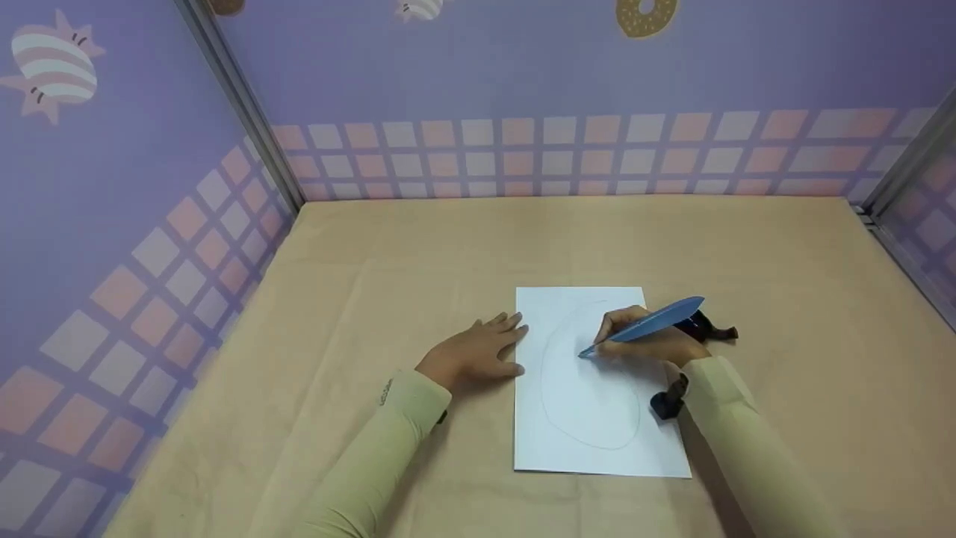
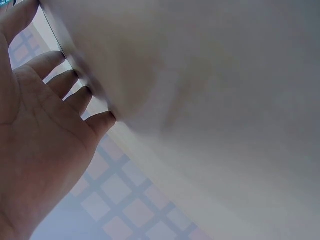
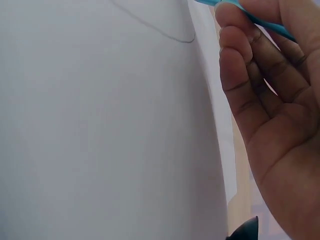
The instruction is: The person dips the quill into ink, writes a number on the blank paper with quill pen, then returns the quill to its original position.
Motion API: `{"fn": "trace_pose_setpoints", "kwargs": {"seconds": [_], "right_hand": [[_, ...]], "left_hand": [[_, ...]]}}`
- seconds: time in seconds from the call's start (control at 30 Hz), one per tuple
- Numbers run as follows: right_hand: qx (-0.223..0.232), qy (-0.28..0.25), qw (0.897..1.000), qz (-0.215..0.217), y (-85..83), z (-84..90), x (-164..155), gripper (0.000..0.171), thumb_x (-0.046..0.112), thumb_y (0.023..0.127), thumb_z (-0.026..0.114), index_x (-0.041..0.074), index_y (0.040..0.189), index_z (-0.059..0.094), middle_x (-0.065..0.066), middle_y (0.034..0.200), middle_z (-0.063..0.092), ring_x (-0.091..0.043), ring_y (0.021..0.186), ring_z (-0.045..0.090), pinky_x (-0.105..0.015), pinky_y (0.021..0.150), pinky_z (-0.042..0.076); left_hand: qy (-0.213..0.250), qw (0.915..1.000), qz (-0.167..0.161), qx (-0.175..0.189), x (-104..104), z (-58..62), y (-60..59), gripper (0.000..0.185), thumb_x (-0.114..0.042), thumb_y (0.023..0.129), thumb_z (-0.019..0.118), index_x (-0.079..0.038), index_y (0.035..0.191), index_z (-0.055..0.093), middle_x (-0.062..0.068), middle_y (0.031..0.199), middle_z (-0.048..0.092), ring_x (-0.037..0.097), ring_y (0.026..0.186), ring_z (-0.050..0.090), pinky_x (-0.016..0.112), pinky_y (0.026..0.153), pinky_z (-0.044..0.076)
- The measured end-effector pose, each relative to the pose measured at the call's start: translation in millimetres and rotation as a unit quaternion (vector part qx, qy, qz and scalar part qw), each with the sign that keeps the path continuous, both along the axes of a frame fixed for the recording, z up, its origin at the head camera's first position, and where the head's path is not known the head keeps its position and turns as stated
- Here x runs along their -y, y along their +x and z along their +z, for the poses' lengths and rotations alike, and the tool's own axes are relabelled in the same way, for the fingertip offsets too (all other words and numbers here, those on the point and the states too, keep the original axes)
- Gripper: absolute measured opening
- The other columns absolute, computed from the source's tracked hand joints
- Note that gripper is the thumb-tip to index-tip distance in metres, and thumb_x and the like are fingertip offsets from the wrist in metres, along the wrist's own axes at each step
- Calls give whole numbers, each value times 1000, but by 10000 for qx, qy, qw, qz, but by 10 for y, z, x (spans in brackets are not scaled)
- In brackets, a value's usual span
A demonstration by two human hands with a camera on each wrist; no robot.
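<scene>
A white sheet of paper [image 1: 597,418] lies on the tan table [image 1: 373,261], with a faint pencil oval drawn on it. My right hand [image 1: 650,344] grips a blue feather-shaped pen [image 1: 650,323], its tip touching the paper near the oval's upper middle. The right wrist view shows the fingers [image 3: 240,65] curled round the blue pen [image 3: 260,20] above the white paper [image 3: 100,125] and a curved line. My left hand [image 1: 478,351] lies flat on the table beside the sheet's left edge, fingers straight. In the left wrist view the palm [image 2: 40,150] spreads against the table [image 2: 225,100].
Purple walls [image 1: 523,75] with a checked band enclose the table on three sides. A small black object [image 1: 709,327] lies on the table just right of the paper, behind my right hand. Black wrist-camera straps [image 1: 668,400] sit on my right sleeve.
</scene>
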State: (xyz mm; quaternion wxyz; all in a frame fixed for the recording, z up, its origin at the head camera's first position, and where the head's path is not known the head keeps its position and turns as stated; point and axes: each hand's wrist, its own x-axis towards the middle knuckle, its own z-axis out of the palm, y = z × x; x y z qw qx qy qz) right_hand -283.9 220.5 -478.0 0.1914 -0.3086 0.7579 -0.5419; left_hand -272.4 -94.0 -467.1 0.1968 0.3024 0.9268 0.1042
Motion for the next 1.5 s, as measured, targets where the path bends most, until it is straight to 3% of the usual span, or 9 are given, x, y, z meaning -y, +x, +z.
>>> {"fn": "trace_pose_setpoints", "kwargs": {"seconds": [0.23,0.87,1.27,1.5], "right_hand": [[-151,32,9999,12,0,7,28,9,3,85,70,-4,90,68,-19,89,69,-9,78,57,-22,75,42],[-234,-16,9996,176,-10,20,68,10,2,86,68,-8,90,66,-8,86,71,-5,74,57,-19,69,44],[-216,-215,9992,249,-5,5,145,9,-1,85,68,-7,91,67,-31,91,66,-8,81,63,-20,77,48],[-195,-142,9995,221,-7,6,194,10,0,84,69,-8,90,67,-24,90,70,-6,80,62,-19,76,48]], "left_hand": [[-8,10000,-8,32,2,-4,-12,73,-50,95,48,-20,155,19,-3,163,7,18,151,3,45,123,8],[59,9998,-11,195,12,26,-23,76,-50,95,51,-19,155,17,-3,163,3,19,151,1,45,123,5],[35,9999,-18,146,1,8,-32,75,-49,95,51,-19,155,18,-2,163,5,19,151,2,45,123,6],[64,9999,11,80,4,6,-9,73,-48,95,50,-19,155,19,-3,163,6,18,151,3,44,123,8]]}}
